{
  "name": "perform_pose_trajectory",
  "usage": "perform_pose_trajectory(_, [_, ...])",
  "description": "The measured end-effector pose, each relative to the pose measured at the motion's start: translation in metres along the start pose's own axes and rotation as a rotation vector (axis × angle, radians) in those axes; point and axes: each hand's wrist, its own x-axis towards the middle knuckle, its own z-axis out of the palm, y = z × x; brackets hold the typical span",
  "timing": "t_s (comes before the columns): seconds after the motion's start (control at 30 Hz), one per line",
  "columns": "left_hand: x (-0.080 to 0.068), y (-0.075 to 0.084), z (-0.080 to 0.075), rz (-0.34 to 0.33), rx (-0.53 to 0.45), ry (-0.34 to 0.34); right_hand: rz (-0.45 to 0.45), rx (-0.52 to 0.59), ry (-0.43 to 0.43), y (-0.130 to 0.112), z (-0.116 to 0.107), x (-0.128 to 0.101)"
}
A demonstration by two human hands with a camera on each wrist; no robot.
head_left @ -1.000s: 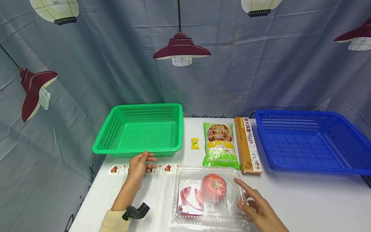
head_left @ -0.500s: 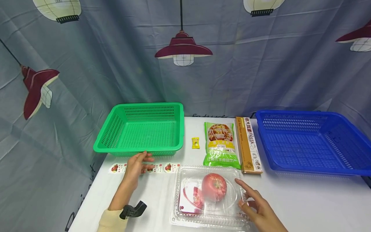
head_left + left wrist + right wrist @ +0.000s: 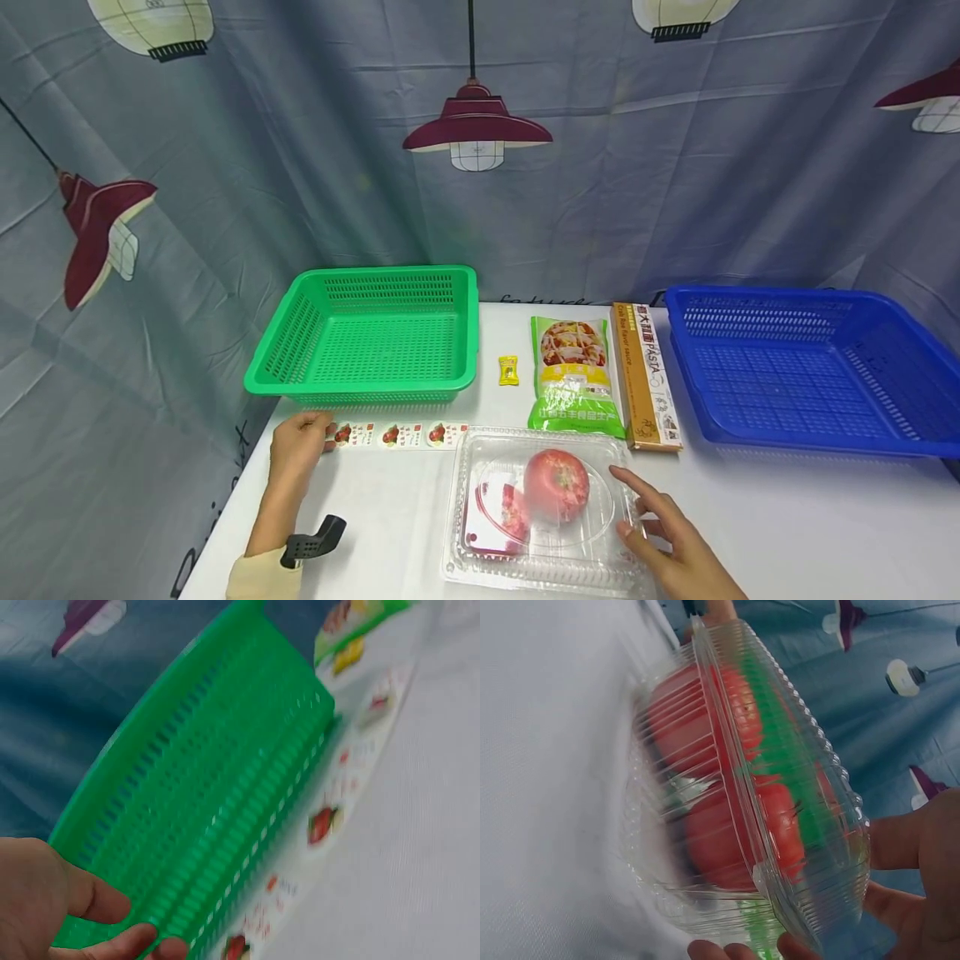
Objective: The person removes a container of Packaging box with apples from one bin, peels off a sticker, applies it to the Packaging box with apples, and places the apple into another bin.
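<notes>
A clear plastic clamshell box lies closed at the table's front middle. It holds round red fruits that look like tomatoes; a whitish patch, label or glare, partly covers the left one. Against the box's right edge rests my right hand, index finger fairly straight and thumb apart; the right wrist view shows its fingertips touching the box. My left hand is over the left end of a strip of fruit-picture stickers, hiding that end. Its fingers are loosely bent, and nothing is plainly pinched between them.
Behind the strip stands a green plastic basket. To its right lie a small yellow packet, a green food bag and a long pasta box. A blue basket stands at the right. A curtain hangs behind.
My left hand has moved left along the sticker strip, from its middle to its left end, uncovering the stickers in between. The right hand and the clamshell box have stayed in place.
</notes>
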Motion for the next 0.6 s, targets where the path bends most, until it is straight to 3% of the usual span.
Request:
perform_pose_trajectory(0.1, [0.004,-0.012,-0.004,0.061,0.131,0.172,0.033,-0.006,-0.016,-0.001,0.000,0.000])
perform_pose_trajectory(0.2, [0.009,-0.022,-0.006,0.077,0.224,0.245,0.049,0.006,-0.026,-0.002,-0.001,0.000])
perform_pose_trajectory(0.43, [0.016,-0.031,-0.007,0.084,0.434,0.185,0.048,0.016,-0.026,-0.002,-0.001,0.000])
perform_pose_trajectory(0.6, [0.016,-0.027,-0.006,0.088,0.476,0.158,0.050,0.016,-0.021,-0.001,-0.001,0.000])
